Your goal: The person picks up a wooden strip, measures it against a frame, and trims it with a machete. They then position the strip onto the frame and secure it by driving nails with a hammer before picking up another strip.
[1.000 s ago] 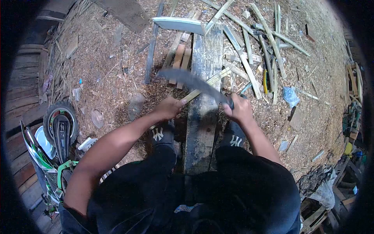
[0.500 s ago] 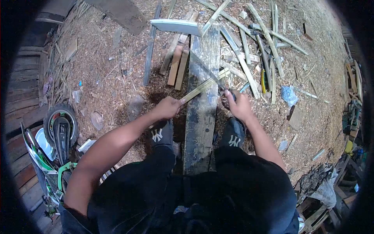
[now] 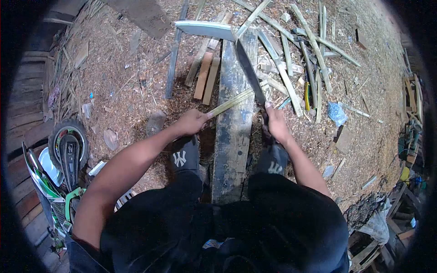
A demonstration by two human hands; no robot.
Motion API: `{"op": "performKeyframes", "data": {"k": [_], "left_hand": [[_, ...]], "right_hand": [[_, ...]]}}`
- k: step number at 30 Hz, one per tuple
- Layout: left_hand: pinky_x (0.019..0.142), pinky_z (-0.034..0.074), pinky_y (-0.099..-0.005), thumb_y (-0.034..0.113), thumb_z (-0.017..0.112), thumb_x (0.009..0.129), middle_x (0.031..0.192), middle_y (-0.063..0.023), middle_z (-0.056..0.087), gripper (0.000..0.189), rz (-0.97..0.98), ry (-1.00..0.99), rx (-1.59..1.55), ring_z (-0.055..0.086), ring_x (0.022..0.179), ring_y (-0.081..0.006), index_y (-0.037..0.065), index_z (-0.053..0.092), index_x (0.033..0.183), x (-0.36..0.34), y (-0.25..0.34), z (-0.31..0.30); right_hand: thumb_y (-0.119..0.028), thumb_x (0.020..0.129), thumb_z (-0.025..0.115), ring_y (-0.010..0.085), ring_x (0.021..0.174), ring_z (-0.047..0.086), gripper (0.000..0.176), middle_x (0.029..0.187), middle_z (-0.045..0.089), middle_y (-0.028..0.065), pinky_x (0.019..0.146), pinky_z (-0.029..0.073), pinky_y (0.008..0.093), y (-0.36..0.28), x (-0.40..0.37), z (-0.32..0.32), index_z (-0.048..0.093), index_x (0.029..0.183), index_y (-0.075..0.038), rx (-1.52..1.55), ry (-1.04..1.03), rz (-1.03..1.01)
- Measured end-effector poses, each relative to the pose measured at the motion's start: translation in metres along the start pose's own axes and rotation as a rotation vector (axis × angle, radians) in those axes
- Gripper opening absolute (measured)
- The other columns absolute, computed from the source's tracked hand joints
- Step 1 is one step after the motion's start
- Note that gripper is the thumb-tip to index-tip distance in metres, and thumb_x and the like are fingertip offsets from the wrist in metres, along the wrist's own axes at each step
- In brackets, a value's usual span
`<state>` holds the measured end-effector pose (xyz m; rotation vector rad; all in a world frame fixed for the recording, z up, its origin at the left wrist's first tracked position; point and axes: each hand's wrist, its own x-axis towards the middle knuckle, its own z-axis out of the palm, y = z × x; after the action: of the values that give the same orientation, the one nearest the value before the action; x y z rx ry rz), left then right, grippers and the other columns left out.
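My left hand (image 3: 191, 122) is closed around the near end of a thin wooden strip (image 3: 230, 102), which slants up to the right across a long worn plank (image 3: 234, 141). In my right hand (image 3: 276, 123) is a machete (image 3: 249, 68), gripped by its handle. Its dark blade points up and slightly left over the plank, and it overlaps the strip close to the strip's far end. Between my feet, the plank runs away from me. A flat pale-edged panel (image 3: 205, 30) sits by its far end.
Short wood blocks (image 3: 203, 76) lie left of the plank. Loose strips (image 3: 312, 45), a yellow-handled tool (image 3: 307, 95) and a blue plastic bag (image 3: 337, 113) are scattered at right on ground covered with wood chips. A small green-and-white motorbike (image 3: 68, 150) stands at far left.
The machete blade has turned to point more directly away from me, and my right hand has shifted slightly. My left hand still holds the strip, a little lower left.
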<state>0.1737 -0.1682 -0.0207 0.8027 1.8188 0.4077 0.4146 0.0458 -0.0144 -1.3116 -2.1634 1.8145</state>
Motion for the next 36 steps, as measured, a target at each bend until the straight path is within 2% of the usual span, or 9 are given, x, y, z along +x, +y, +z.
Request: {"op": "performKeyframes", "data": {"k": [7, 11, 12, 15, 17, 23, 29, 31, 36], "left_hand": [[0.052, 0.039, -0.0347, 0.048, 0.049, 0.104, 0.054, -0.0001, 0.049, 0.060, 0.000, -0.030, -0.075, 0.045, 0.051, -0.0123, 0.005, 0.055, 0.062, 0.001, -0.005, -0.003], [0.053, 0.040, -0.0334, 0.047, 0.049, 0.104, 0.054, -0.0001, 0.049, 0.060, 0.042, -0.041, -0.050, 0.047, 0.052, -0.0124, 0.005, 0.055, 0.062, 0.001, -0.005, -0.002], [0.053, 0.041, -0.0329, 0.047, 0.049, 0.104, 0.054, 0.0000, 0.048, 0.060, 0.002, -0.068, -0.049, 0.047, 0.052, -0.0121, 0.005, 0.055, 0.061, 0.001, -0.003, -0.004], [0.052, 0.039, -0.0330, 0.046, 0.048, 0.104, 0.053, 0.0003, 0.047, 0.060, -0.068, -0.022, -0.019, 0.045, 0.052, -0.0113, 0.005, 0.053, 0.061, 0.001, -0.003, -0.001], [0.051, 0.038, -0.0329, 0.046, 0.048, 0.104, 0.053, 0.0007, 0.046, 0.060, -0.043, -0.030, 0.017, 0.045, 0.051, -0.0110, 0.006, 0.053, 0.060, 0.002, -0.003, -0.004], [0.051, 0.037, -0.0333, 0.045, 0.047, 0.105, 0.053, 0.0009, 0.047, 0.060, 0.041, -0.066, -0.045, 0.044, 0.051, -0.0110, 0.005, 0.053, 0.061, 0.004, -0.003, -0.009], [0.050, 0.038, -0.0323, 0.047, 0.047, 0.105, 0.054, 0.0014, 0.049, 0.059, -0.002, -0.135, -0.136, 0.045, 0.050, -0.0112, 0.006, 0.054, 0.063, 0.004, -0.009, -0.007], [0.050, 0.038, -0.0321, 0.047, 0.048, 0.104, 0.055, 0.0014, 0.049, 0.059, 0.002, -0.120, -0.126, 0.046, 0.050, -0.0113, 0.006, 0.054, 0.063, 0.003, -0.006, -0.005], [0.050, 0.040, -0.0332, 0.047, 0.051, 0.103, 0.055, -0.0003, 0.051, 0.058, -0.037, -0.053, -0.093, 0.050, 0.052, -0.0128, 0.005, 0.057, 0.065, 0.004, -0.004, -0.005]], "right_hand": [[-0.055, 0.106, 0.023, 0.0140, 0.035, 0.040, 0.070, 0.046, 0.045, 0.0018, 0.036, 0.034, 0.0306, 0.000, -0.011, -0.010, 0.050, 0.064, -0.005, 0.746, -0.113, -0.082], [-0.053, 0.105, 0.030, 0.0152, 0.036, 0.040, 0.063, 0.050, 0.045, 0.0053, 0.036, 0.034, 0.0319, 0.028, 0.000, 0.010, 0.050, 0.071, -0.005, 0.027, -0.006, 0.081], [-0.055, 0.105, 0.031, 0.0169, 0.033, 0.037, 0.065, 0.048, 0.042, 0.0043, 0.033, 0.031, 0.0321, 0.028, 0.010, 0.015, 0.052, 0.073, -0.002, -0.100, 0.080, -0.172], [-0.049, 0.106, 0.032, 0.0147, 0.040, 0.046, 0.065, 0.048, 0.048, 0.0029, 0.044, 0.038, 0.0293, 0.013, -0.011, -0.010, 0.051, 0.060, -0.006, 0.411, -0.097, 0.073], [-0.047, 0.106, 0.026, 0.0150, 0.040, 0.045, 0.066, 0.048, 0.049, 0.0026, 0.041, 0.036, 0.0300, 0.006, -0.020, -0.013, 0.053, 0.061, -0.006, 0.744, -0.106, -0.146], [-0.044, 0.106, 0.041, 0.0154, 0.044, 0.048, 0.062, 0.049, 0.049, 0.0015, 0.044, 0.039, 0.0330, 0.055, -0.001, 0.002, 0.054, 0.059, -0.006, -0.069, -0.007, 0.023], [-0.045, 0.107, 0.032, 0.0139, 0.041, 0.049, 0.063, 0.049, 0.049, 0.0015, 0.040, 0.037, 0.0320, 0.000, -0.022, 0.003, 0.051, 0.061, -0.008, 0.682, 0.145, -0.285], [-0.045, 0.107, 0.034, 0.0139, 0.041, 0.048, 0.061, 0.049, 0.048, 0.0009, 0.039, 0.037, 0.0325, 0.051, 0.000, 0.011, 0.051, 0.062, -0.008, -0.038, -0.045, 0.031], [-0.045, 0.107, 0.032, 0.0149, 0.040, 0.047, 0.062, 0.050, 0.049, 0.0023, 0.037, 0.036, 0.0315, -0.009, -0.024, -0.013, 0.054, 0.065, -0.005, 0.395, 0.001, 0.101]]}}
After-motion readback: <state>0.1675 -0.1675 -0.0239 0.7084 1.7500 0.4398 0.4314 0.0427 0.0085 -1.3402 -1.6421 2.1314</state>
